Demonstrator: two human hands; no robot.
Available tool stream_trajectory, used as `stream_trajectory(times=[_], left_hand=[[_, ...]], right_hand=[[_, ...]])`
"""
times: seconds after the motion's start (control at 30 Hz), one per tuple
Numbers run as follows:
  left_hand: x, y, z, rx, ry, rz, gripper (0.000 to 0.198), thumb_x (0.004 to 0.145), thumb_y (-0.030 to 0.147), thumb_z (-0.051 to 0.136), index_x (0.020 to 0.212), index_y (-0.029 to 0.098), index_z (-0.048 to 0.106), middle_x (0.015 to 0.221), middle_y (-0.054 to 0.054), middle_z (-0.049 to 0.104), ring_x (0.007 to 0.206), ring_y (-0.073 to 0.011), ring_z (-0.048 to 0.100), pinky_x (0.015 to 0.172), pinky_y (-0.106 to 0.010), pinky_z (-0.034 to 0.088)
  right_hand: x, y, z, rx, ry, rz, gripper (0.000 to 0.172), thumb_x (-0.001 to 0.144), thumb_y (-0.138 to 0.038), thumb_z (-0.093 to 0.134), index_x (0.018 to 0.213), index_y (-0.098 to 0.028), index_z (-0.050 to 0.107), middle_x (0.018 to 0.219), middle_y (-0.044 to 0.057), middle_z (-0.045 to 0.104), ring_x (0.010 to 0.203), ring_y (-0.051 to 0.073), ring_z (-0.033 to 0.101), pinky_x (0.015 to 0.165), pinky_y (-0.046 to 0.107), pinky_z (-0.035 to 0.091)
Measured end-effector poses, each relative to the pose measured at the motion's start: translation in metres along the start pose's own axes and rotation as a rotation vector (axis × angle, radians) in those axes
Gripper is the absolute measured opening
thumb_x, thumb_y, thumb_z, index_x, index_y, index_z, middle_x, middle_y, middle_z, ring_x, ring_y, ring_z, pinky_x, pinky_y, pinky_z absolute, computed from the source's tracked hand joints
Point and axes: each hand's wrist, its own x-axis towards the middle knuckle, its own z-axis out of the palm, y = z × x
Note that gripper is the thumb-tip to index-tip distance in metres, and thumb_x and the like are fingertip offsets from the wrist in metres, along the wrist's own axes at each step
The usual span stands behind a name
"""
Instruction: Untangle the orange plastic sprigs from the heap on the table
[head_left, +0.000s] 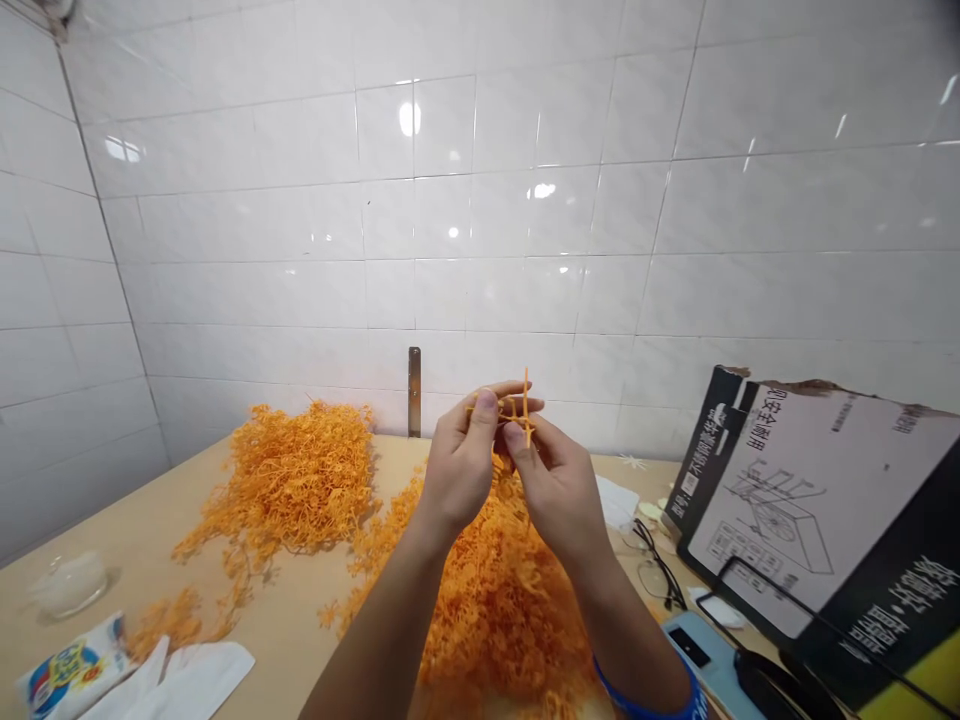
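Both hands are raised close together above a large pile of orange branching plastic pieces (495,590). Between my left hand (466,450) and my right hand (555,480) is a small orange plastic sprig (526,405), with one thin stem sticking straight up. The left thumb and fingers pinch its left side. My right thumb presses on its lower part, and the right fingers curl behind it. The fingers partly hide how the sprig's pieces join. A blue wristband (652,700) circles my right wrist.
A second orange pile (300,480) lies to the left. At front left are a wipes packet (75,670), white tissue (187,680) and a glass jar (71,585). On the right stand a cardboard box (795,500), eyeglasses (656,570) and a light-blue phone (709,660). A tiled wall closes off the back.
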Motion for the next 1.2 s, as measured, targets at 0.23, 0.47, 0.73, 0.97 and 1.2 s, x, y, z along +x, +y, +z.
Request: stream_trajectory(times=[0.23, 0.47, 0.73, 0.97, 1.2], left_hand=[[0.014, 0.003, -0.037, -0.314, 0.18, -0.151, 0.034, 0.09, 0.051, 0.055, 0.083, 0.018, 0.06, 0.036, 0.011, 0.029, 0.033, -0.0065, 0.038, 0.041, -0.016, 0.037], [0.016, 0.002, -0.043, 0.482, 0.075, -0.15, 0.029, 0.086, 0.029, 0.06, 0.113, 0.02, 0.065, 0.095, -0.005, 0.071, 0.066, -0.0122, 0.06, 0.067, -0.026, 0.051], [0.02, -0.019, -0.045, 0.544, -0.231, -0.218, 0.072, 0.093, 0.064, 0.031, 0.145, 0.016, 0.042, 0.143, -0.016, 0.049, 0.133, -0.0285, 0.045, 0.11, -0.044, 0.035], [0.011, -0.025, -0.015, 0.357, -0.451, -0.128, 0.065, 0.093, 0.053, 0.049, 0.149, 0.025, 0.032, 0.154, -0.008, 0.036, 0.139, -0.0263, 0.037, 0.116, -0.042, 0.031], [0.008, -0.03, -0.002, 0.271, -0.497, -0.027, 0.076, 0.09, 0.049, 0.057, 0.153, 0.025, 0.021, 0.157, -0.007, 0.029, 0.141, -0.0283, 0.032, 0.116, -0.042, 0.031]], right_hand=[[-0.011, -0.001, -0.011, 0.243, -0.221, -0.105, 0.043, 0.097, -0.046, 0.045, 0.064, -0.02, 0.041, 0.061, -0.001, 0.038, 0.056, 0.013, 0.037, 0.053, 0.028, 0.029], [0.002, 0.011, -0.003, 0.127, -0.061, 0.124, 0.038, 0.094, -0.048, 0.052, 0.071, -0.019, 0.055, 0.058, -0.004, 0.036, 0.052, 0.011, 0.032, 0.048, 0.024, 0.027], [0.007, 0.027, -0.002, 0.075, 0.243, 0.193, 0.033, 0.091, -0.048, 0.057, 0.076, -0.019, 0.054, 0.059, -0.004, 0.045, 0.05, 0.01, 0.039, 0.046, 0.022, 0.031], [0.011, 0.038, 0.004, 0.242, 0.444, 0.133, 0.028, 0.085, -0.045, 0.065, 0.085, -0.017, 0.059, 0.076, 0.001, 0.061, 0.068, 0.014, 0.057, 0.062, 0.025, 0.046], [0.007, 0.029, 0.003, 0.247, 0.592, 0.189, 0.035, 0.082, -0.05, 0.065, 0.075, -0.018, 0.052, 0.065, -0.004, 0.05, 0.058, 0.011, 0.049, 0.054, 0.023, 0.042]])
